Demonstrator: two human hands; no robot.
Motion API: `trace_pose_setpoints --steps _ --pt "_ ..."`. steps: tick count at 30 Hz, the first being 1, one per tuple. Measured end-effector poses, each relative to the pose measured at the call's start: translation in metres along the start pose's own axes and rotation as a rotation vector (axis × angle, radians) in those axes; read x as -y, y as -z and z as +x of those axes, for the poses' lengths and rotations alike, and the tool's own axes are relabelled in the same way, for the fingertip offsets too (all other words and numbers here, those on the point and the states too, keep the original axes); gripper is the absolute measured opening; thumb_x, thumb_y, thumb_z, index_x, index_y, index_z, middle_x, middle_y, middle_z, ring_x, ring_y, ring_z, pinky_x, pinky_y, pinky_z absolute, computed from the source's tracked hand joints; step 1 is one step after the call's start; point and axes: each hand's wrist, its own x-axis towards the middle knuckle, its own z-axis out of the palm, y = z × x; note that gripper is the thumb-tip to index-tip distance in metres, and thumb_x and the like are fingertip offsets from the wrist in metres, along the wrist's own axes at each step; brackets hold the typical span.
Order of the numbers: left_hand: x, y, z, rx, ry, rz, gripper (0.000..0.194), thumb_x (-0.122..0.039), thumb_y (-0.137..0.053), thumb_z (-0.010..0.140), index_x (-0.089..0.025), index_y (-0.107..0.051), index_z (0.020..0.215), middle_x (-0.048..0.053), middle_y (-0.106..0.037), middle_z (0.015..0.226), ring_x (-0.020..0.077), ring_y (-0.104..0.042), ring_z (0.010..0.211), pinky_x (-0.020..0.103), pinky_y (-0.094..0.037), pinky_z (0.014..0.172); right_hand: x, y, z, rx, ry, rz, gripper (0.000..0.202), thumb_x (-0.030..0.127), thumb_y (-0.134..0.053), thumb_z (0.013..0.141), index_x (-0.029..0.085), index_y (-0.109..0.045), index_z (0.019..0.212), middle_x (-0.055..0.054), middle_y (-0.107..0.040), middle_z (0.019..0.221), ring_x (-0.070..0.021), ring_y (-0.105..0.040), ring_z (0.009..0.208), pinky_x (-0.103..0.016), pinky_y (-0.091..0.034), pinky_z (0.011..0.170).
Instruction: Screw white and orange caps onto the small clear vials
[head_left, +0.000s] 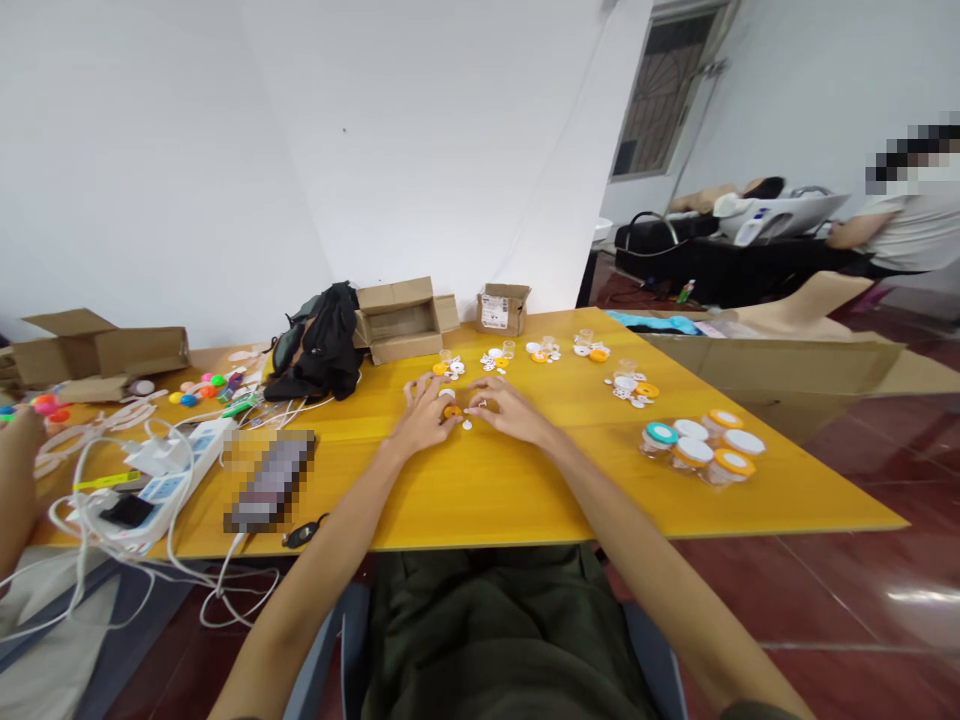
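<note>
Both hands are over the middle of the yellow table [480, 500], close together around small parts. My left hand [422, 418] has its fingers spread over an orange ring [452, 412] and a white piece [447, 395]. Just to the right, my right hand [504, 408] is bent low over the table, its fingertips near small white parts; whether it grips one is too small to tell. A small white disc [467, 425] lies between the hands. Beyond them are groups of white pieces, orange rings and clear cups [509, 349].
Several lidded jars [694, 452] stand at the right. A power strip [176, 480], cables, a phone [271, 480] and a key fob [304, 532] lie left. Cardboard boxes [401, 320] and a black bag [319, 345] line the back. Another person's hand [21, 430] is at far left.
</note>
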Motion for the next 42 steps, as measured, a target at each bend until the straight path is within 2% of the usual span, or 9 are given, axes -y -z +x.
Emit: trace_pose_setpoints --steps 7,12,18,23,30,34,42 --pt "-0.008 0.004 -0.003 -0.069 0.018 -0.109 0.011 -0.034 -0.063 0.084 -0.025 -0.066 0.09 0.006 -0.059 0.129 0.0304 -0.039 0.126 0.049 -0.031 0.101 -0.017 0.003 -0.001 -0.087 -0.071 -0.04 0.009 0.021 -0.064 0.083 0.024 -0.071 0.078 -0.008 -0.066 0.105 -0.025 -0.061 0.106 -0.044 -0.047 0.097" --pt "-0.014 -0.001 -0.002 -0.012 -0.036 -0.151 0.014 -0.034 -0.065 0.083 -0.025 -0.067 0.094 0.006 -0.057 0.131 0.0311 -0.038 0.127 0.051 -0.029 0.103 -0.024 0.001 -0.002 -0.069 -0.059 -0.065 0.009 0.023 -0.064 0.084 0.024 -0.072 0.079 -0.007 -0.067 0.103 -0.0239 -0.061 0.103 -0.042 -0.049 0.095" --pt "-0.012 -0.006 -0.004 0.061 -0.081 -0.151 0.015 -0.036 -0.067 0.082 -0.026 -0.069 0.093 0.006 -0.056 0.129 0.0324 -0.036 0.127 0.053 -0.029 0.104 -0.027 0.0 -0.004 -0.049 -0.055 -0.07 0.008 0.023 -0.065 0.084 0.024 -0.073 0.081 -0.008 -0.067 0.104 -0.0246 -0.062 0.104 -0.042 -0.049 0.095" --pt "-0.009 -0.005 -0.006 0.068 -0.087 -0.161 0.018 -0.039 -0.066 0.083 -0.027 -0.069 0.096 0.006 -0.055 0.128 0.0323 -0.036 0.127 0.053 -0.03 0.103 -0.025 0.002 -0.004 -0.041 -0.063 -0.065 0.007 0.021 -0.066 0.082 0.024 -0.072 0.08 -0.007 -0.067 0.105 -0.0247 -0.062 0.105 -0.043 -0.049 0.096" --pt "-0.003 0.0 -0.01 0.098 -0.144 -0.133 0.018 -0.028 -0.063 0.081 -0.027 -0.068 0.099 0.006 -0.055 0.129 0.0312 -0.037 0.126 0.052 -0.03 0.103 -0.016 0.0 -0.004 -0.04 -0.035 -0.043 0.011 0.017 -0.063 0.082 0.024 -0.071 0.079 -0.007 -0.065 0.107 -0.0246 -0.062 0.106 -0.044 -0.048 0.097" --pt "-0.001 0.003 -0.012 0.102 -0.147 -0.118 0.023 -0.03 -0.063 0.08 -0.027 -0.066 0.103 0.007 -0.055 0.128 0.0318 -0.038 0.126 0.052 -0.03 0.103 -0.013 -0.003 -0.004 -0.045 -0.012 -0.065 0.013 0.016 -0.062 0.082 0.024 -0.07 0.078 -0.006 -0.066 0.106 -0.024 -0.061 0.105 -0.043 -0.048 0.095" --pt "-0.004 0.006 -0.012 0.091 -0.129 -0.108 0.015 -0.028 -0.058 0.083 -0.025 -0.066 0.096 0.007 -0.056 0.128 0.0307 -0.038 0.125 0.051 -0.029 0.104 -0.005 -0.006 -0.005 -0.049 0.032 -0.157 0.015 0.016 -0.059 0.085 0.024 -0.071 0.087 -0.008 -0.065 0.109 -0.0247 -0.058 0.107 -0.044 -0.047 0.095"
